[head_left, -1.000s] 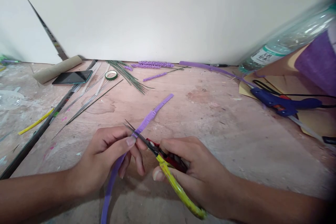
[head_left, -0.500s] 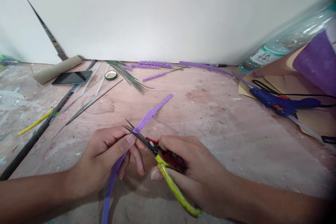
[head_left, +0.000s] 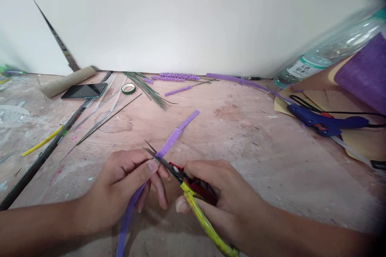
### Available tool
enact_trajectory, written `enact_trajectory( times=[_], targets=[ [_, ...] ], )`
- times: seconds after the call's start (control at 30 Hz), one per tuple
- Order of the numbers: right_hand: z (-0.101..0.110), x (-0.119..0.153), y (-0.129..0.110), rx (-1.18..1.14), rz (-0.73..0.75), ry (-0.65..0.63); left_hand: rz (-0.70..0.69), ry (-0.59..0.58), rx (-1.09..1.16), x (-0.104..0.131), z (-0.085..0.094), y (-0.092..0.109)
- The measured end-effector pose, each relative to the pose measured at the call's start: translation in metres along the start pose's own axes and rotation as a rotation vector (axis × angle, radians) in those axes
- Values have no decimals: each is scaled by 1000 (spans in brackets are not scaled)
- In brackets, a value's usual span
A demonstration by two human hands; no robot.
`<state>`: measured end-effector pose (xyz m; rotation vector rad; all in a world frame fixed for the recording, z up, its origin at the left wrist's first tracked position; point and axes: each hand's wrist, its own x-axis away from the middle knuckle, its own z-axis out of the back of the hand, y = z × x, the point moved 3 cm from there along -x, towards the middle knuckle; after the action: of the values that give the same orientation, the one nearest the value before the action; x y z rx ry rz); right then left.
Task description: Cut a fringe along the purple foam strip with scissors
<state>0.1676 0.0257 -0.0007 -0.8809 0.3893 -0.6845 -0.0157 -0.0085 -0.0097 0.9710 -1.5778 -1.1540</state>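
Between thumb and fingers, my left hand [head_left: 129,180] pinches a long purple paper strip [head_left: 171,142]. Small cuts run along the strip's far part, which points up and away; its near end hangs below the hand. My right hand [head_left: 223,192] is closed around scissors [head_left: 193,196] with one yellow and one red handle. The scissor blades are slightly apart and cross the strip right by my left thumb tip. Part of the red handle is hidden behind my right fingers.
Behind lie purple flower stems [head_left: 175,77], green wires [head_left: 147,90], a tape roll [head_left: 128,88], a phone [head_left: 83,90] and a cardboard tube [head_left: 68,82]. To the right are a blue glue gun [head_left: 322,119], a plastic bottle [head_left: 325,54] and a purple roll [head_left: 362,74]. A white board [head_left: 193,20] stands at the back.
Both hands, the scissors and the strip sit slightly lower in view, along with the whole scene. The scissors still straddle the strip by my left thumb, with little other change.
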Motion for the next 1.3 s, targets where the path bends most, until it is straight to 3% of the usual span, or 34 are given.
enact_trajectory(
  times=[0.23, 0.43, 0.6, 0.87, 1.3],
  targets=[
    [0, -1, -1, -41, 20, -1, 0, 14, 29, -1, -1, -4],
    [-2, -1, 4, 26, -13, 14, -63, 36, 6, -3, -1, 5],
    [-4, 1, 4, 61, 49, -2, -129, 26, -25, -3, 0, 10],
    [-10, 3, 5, 12, 144, 110, -148, 4, -86, 2, -1, 6],
    [-11, 6, 6, -12, 198, 118, -246, -47, -135, 6, -2, 11]
  ],
)
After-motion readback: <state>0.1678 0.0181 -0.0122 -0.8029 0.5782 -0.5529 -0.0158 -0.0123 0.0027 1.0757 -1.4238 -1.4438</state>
